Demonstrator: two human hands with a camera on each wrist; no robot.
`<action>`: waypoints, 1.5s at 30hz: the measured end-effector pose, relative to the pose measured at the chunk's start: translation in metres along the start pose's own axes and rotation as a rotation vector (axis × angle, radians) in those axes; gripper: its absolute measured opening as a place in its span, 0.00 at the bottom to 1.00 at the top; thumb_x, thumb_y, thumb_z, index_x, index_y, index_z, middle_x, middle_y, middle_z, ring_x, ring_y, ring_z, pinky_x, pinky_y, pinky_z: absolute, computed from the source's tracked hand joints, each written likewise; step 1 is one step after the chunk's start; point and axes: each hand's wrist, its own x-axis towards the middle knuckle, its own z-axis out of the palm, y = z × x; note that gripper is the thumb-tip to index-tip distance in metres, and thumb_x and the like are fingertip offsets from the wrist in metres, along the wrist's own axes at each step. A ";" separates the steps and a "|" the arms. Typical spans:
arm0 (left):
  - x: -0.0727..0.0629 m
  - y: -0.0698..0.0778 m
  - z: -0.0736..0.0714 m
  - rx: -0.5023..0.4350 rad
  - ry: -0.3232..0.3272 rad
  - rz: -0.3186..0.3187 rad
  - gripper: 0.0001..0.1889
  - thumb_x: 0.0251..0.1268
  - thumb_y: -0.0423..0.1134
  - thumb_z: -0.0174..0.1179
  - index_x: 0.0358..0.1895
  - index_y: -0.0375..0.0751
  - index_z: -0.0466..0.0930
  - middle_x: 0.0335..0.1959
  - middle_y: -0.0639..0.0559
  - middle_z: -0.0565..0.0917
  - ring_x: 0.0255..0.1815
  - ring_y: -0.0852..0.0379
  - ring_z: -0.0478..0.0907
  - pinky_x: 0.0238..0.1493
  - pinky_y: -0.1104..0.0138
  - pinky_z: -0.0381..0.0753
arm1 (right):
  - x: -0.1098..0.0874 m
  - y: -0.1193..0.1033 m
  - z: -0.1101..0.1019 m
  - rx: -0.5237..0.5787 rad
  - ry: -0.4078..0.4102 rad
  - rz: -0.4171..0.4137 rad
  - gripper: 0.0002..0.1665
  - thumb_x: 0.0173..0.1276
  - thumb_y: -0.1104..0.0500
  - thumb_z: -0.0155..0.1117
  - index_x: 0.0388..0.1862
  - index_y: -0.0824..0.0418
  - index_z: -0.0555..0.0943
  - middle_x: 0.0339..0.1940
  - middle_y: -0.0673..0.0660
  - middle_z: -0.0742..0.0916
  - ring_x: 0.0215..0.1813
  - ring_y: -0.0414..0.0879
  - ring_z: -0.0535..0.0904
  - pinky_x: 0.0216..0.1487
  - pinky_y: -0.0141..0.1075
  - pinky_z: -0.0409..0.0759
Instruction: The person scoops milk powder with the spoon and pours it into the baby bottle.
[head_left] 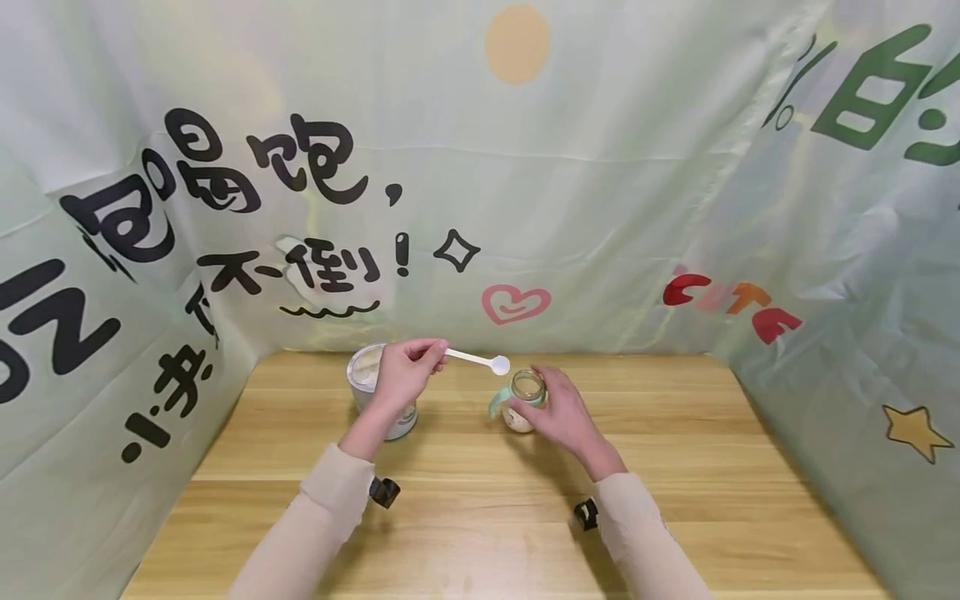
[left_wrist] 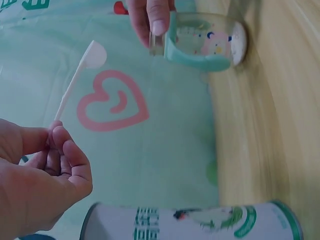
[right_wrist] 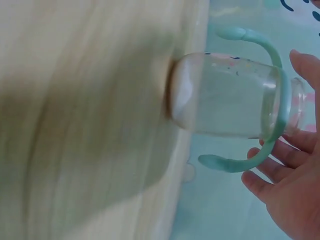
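My left hand (head_left: 405,375) pinches the handle end of a white measuring scoop (head_left: 477,360) between thumb and fingertips. The scoop points right, and its bowl hangs in the air a little left of the bottle's mouth. A clear baby bottle (right_wrist: 230,95) with a mint-green two-handled collar stands upright and uncapped on the table. My right hand (head_left: 566,417) holds the bottle around its neck, thumb on one side and fingers on the other. Beneath my left hand stands a milk powder can (head_left: 363,375), open at the top with pale powder inside; the hand and forearm hide part of it.
The wooden table (head_left: 480,525) reaches back to a pale green printed cloth (head_left: 600,208) that hangs behind and on both sides. A black wrist camera (head_left: 385,492) sits under the left wrist, another black wrist camera (head_left: 586,514) under the right.
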 end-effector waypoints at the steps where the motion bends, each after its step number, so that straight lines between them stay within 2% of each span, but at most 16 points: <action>1: 0.000 0.001 -0.003 0.004 0.007 -0.004 0.13 0.74 0.37 0.67 0.49 0.28 0.90 0.35 0.37 0.91 0.31 0.63 0.86 0.38 0.75 0.87 | 0.001 -0.002 0.000 0.000 -0.002 -0.001 0.48 0.67 0.41 0.76 0.76 0.67 0.70 0.73 0.70 0.78 0.75 0.67 0.73 0.77 0.62 0.72; 3: 0.000 0.002 -0.009 0.021 0.019 -0.020 0.13 0.74 0.38 0.67 0.49 0.29 0.90 0.33 0.42 0.92 0.32 0.64 0.85 0.39 0.73 0.88 | 0.003 -0.005 -0.001 0.000 -0.001 -0.014 0.48 0.68 0.41 0.75 0.76 0.66 0.70 0.73 0.69 0.78 0.75 0.66 0.73 0.77 0.62 0.71; 8: -0.001 0.004 -0.024 0.054 0.045 -0.058 0.14 0.76 0.40 0.66 0.51 0.31 0.89 0.36 0.42 0.92 0.33 0.65 0.85 0.42 0.72 0.89 | 0.007 -0.013 -0.004 0.007 -0.007 -0.045 0.46 0.68 0.41 0.74 0.76 0.64 0.71 0.73 0.67 0.79 0.76 0.65 0.72 0.77 0.61 0.72; 10: -0.002 0.004 -0.030 0.072 0.060 -0.069 0.15 0.76 0.42 0.66 0.52 0.31 0.89 0.38 0.42 0.92 0.32 0.66 0.85 0.41 0.75 0.88 | 0.009 -0.017 -0.004 0.011 -0.013 -0.048 0.46 0.69 0.41 0.74 0.76 0.64 0.71 0.73 0.67 0.79 0.76 0.64 0.72 0.77 0.61 0.72; 15: -0.001 0.002 -0.043 0.120 0.099 -0.090 0.16 0.76 0.43 0.67 0.53 0.32 0.88 0.36 0.48 0.92 0.33 0.65 0.86 0.40 0.77 0.87 | 0.013 -0.025 -0.003 0.015 -0.030 -0.054 0.46 0.69 0.39 0.73 0.76 0.65 0.72 0.74 0.66 0.78 0.78 0.64 0.70 0.79 0.61 0.69; 22: -0.003 -0.001 -0.059 0.122 0.117 -0.105 0.17 0.76 0.43 0.66 0.55 0.33 0.88 0.39 0.46 0.91 0.41 0.54 0.88 0.43 0.74 0.89 | 0.019 -0.031 0.002 0.002 -0.043 -0.083 0.46 0.69 0.40 0.73 0.74 0.66 0.72 0.74 0.66 0.78 0.78 0.64 0.70 0.79 0.60 0.70; 26: -0.005 -0.003 -0.069 0.122 0.135 -0.108 0.16 0.76 0.42 0.66 0.55 0.33 0.88 0.37 0.49 0.91 0.43 0.49 0.89 0.45 0.70 0.90 | 0.022 -0.038 0.006 -0.005 -0.064 -0.082 0.46 0.69 0.39 0.73 0.75 0.64 0.72 0.75 0.65 0.77 0.78 0.63 0.69 0.80 0.59 0.69; 30: -0.007 -0.004 -0.078 0.095 0.151 -0.114 0.16 0.76 0.41 0.66 0.56 0.31 0.87 0.32 0.54 0.90 0.38 0.55 0.88 0.46 0.67 0.91 | 0.026 -0.045 0.009 -0.023 -0.081 -0.088 0.46 0.69 0.38 0.72 0.77 0.61 0.71 0.77 0.63 0.76 0.80 0.61 0.69 0.81 0.57 0.68; 34: -0.008 -0.003 -0.088 0.086 0.166 -0.109 0.17 0.76 0.40 0.66 0.56 0.28 0.86 0.30 0.58 0.88 0.33 0.65 0.84 0.43 0.72 0.89 | 0.030 -0.054 0.013 -0.017 -0.098 -0.096 0.46 0.69 0.38 0.72 0.77 0.60 0.70 0.78 0.62 0.76 0.81 0.61 0.68 0.82 0.57 0.67; 36: -0.009 -0.002 -0.092 0.099 0.174 -0.100 0.18 0.76 0.41 0.66 0.56 0.27 0.86 0.30 0.59 0.88 0.32 0.67 0.83 0.40 0.75 0.88 | 0.032 -0.057 0.016 -0.012 -0.102 -0.101 0.46 0.69 0.38 0.72 0.77 0.59 0.71 0.78 0.61 0.76 0.81 0.60 0.68 0.82 0.57 0.67; 41: -0.011 0.000 -0.103 0.104 0.206 -0.100 0.18 0.76 0.41 0.66 0.55 0.27 0.86 0.29 0.61 0.87 0.32 0.66 0.84 0.39 0.77 0.87 | 0.037 -0.067 0.023 -0.001 -0.123 -0.114 0.46 0.69 0.37 0.72 0.78 0.58 0.71 0.78 0.61 0.75 0.81 0.59 0.68 0.82 0.56 0.68; 45: -0.013 0.000 -0.113 0.087 0.231 -0.099 0.17 0.76 0.39 0.65 0.56 0.25 0.85 0.30 0.57 0.88 0.32 0.66 0.84 0.39 0.77 0.87 | 0.040 -0.076 0.030 0.017 -0.147 -0.121 0.47 0.69 0.37 0.72 0.79 0.59 0.70 0.79 0.62 0.74 0.81 0.59 0.67 0.83 0.56 0.67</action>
